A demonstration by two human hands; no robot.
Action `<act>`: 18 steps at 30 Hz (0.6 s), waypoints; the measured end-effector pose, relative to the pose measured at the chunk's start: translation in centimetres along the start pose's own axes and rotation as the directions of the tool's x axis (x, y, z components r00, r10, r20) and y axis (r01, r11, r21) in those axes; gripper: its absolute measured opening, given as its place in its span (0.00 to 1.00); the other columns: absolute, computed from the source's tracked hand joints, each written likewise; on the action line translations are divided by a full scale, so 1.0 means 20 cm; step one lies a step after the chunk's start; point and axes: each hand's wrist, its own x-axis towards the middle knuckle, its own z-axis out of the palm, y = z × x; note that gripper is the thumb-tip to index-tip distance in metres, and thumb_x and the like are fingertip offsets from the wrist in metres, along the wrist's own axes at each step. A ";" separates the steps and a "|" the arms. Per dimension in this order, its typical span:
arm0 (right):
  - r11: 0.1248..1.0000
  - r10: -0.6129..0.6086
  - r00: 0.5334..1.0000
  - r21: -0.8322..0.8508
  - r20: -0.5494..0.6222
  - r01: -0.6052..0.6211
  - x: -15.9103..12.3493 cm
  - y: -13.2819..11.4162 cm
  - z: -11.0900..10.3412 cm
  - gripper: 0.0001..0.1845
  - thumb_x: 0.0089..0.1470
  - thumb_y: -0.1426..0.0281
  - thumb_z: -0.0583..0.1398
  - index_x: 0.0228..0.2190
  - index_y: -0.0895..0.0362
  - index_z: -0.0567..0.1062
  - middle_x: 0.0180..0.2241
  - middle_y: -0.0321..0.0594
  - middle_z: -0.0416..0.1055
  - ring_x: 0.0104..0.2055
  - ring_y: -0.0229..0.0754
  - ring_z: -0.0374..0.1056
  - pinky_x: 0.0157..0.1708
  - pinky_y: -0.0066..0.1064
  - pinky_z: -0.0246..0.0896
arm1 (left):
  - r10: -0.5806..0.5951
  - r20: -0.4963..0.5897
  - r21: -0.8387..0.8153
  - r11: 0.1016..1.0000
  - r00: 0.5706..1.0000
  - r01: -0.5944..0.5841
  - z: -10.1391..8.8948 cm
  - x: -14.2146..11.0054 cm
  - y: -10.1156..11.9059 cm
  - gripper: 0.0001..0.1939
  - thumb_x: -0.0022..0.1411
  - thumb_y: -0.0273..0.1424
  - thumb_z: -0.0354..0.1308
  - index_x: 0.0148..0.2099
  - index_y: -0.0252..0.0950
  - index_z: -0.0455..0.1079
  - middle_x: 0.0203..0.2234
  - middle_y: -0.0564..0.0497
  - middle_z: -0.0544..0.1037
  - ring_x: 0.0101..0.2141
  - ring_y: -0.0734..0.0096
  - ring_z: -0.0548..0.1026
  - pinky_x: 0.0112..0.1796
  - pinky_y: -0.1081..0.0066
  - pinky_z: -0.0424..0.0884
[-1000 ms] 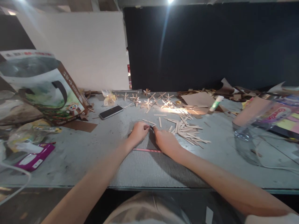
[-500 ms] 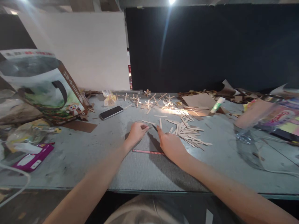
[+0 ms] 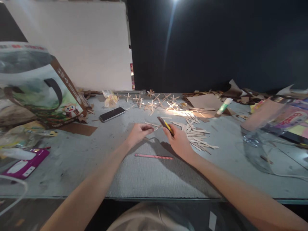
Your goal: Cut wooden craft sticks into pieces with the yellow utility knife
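Note:
My right hand (image 3: pixel 179 139) is closed round a yellow-and-black utility knife (image 3: pixel 168 127), its dark blade pointing up and to the left. Facing it, my left hand (image 3: pixel 139 133) pinches a small wooden stick (image 3: pixel 156 128) between thumb and fingertips. The knife and that stick are slightly apart. Nearer to me a red pencil (image 3: pixel 154 156) lies crosswise on the grey table. Just beyond my right hand spreads a pile of flat wooden sticks (image 3: pixel 198 138). Star-shaped pieces of crossed sticks (image 3: pixel 152 105) stand farther back.
A black phone (image 3: pixel 112 114) and a large printed bag (image 3: pixel 48 93) are on the left, with a purple box (image 3: pixel 26 163) nearer. A glue stick (image 3: pixel 224 106) leans on cardboard (image 3: pixel 205 101) at the back right. A clear plastic jar (image 3: pixel 255 144) lies at far right.
My right hand has drawn back from the left and turned the knife blade upward. The red pencil now shows in full. My left hand keeps its pinch, and the view has tilted slightly.

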 end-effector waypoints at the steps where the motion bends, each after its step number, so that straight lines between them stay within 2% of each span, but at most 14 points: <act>1: 0.999 0.018 1.000 0.049 -0.022 -0.017 0.01 0.01 0.00 0.21 0.64 0.53 0.50 0.40 0.56 0.73 0.28 0.40 0.74 0.29 0.45 0.69 0.30 0.31 0.55 | 0.006 0.007 0.005 1.000 1.000 -0.006 0.00 0.00 0.01 0.07 0.55 0.32 0.65 0.34 0.36 0.82 0.31 0.47 0.83 0.32 0.66 0.77 0.35 0.69 0.72; 5: 0.980 0.077 0.993 0.193 -0.090 -0.058 0.03 0.02 0.00 0.21 0.57 0.53 0.56 0.43 0.57 0.71 0.30 0.39 0.74 0.30 0.45 0.69 0.32 0.32 0.58 | 0.006 0.030 0.022 1.000 1.000 -0.006 0.01 -0.02 0.04 0.07 0.55 0.34 0.66 0.34 0.36 0.82 0.30 0.47 0.83 0.32 0.67 0.77 0.35 0.69 0.72; 8: 0.975 0.085 0.995 0.212 -0.049 -0.073 0.04 0.02 0.01 0.17 0.57 0.53 0.56 0.30 0.54 0.69 0.21 0.33 0.67 0.25 0.41 0.64 0.27 0.30 0.55 | -0.019 0.035 0.022 1.000 0.999 0.018 0.01 -0.02 0.05 0.08 0.54 0.35 0.67 0.34 0.36 0.82 0.30 0.47 0.83 0.32 0.66 0.77 0.33 0.70 0.72; 10: 0.955 0.117 0.993 0.276 -0.004 -0.111 0.04 0.03 0.01 0.18 0.57 0.53 0.57 0.25 0.53 0.65 0.15 0.28 0.60 0.19 0.38 0.59 0.21 0.28 0.51 | -0.023 0.039 0.010 1.000 0.999 0.022 0.01 -0.03 0.06 0.08 0.53 0.35 0.67 0.34 0.36 0.82 0.30 0.47 0.83 0.32 0.66 0.77 0.32 0.70 0.72; 14: 0.866 0.170 0.984 0.468 0.054 -0.175 0.04 0.03 0.01 0.18 0.56 0.52 0.59 0.26 0.51 0.63 0.11 0.23 0.55 0.11 0.36 0.55 0.13 0.27 0.47 | 0.010 0.033 -0.006 1.000 0.999 -0.009 0.01 -0.03 0.06 0.07 0.53 0.35 0.67 0.33 0.37 0.81 0.30 0.47 0.82 0.32 0.66 0.76 0.34 0.69 0.72; 18: 0.831 0.177 0.983 0.526 0.056 -0.179 0.05 0.03 0.01 0.17 0.54 0.53 0.60 0.26 0.51 0.64 0.10 0.22 0.55 0.09 0.36 0.55 0.10 0.26 0.47 | 0.033 0.035 0.010 0.999 0.999 -0.034 0.00 -0.03 0.06 0.08 0.54 0.36 0.66 0.33 0.37 0.81 0.30 0.46 0.82 0.31 0.67 0.75 0.34 0.68 0.71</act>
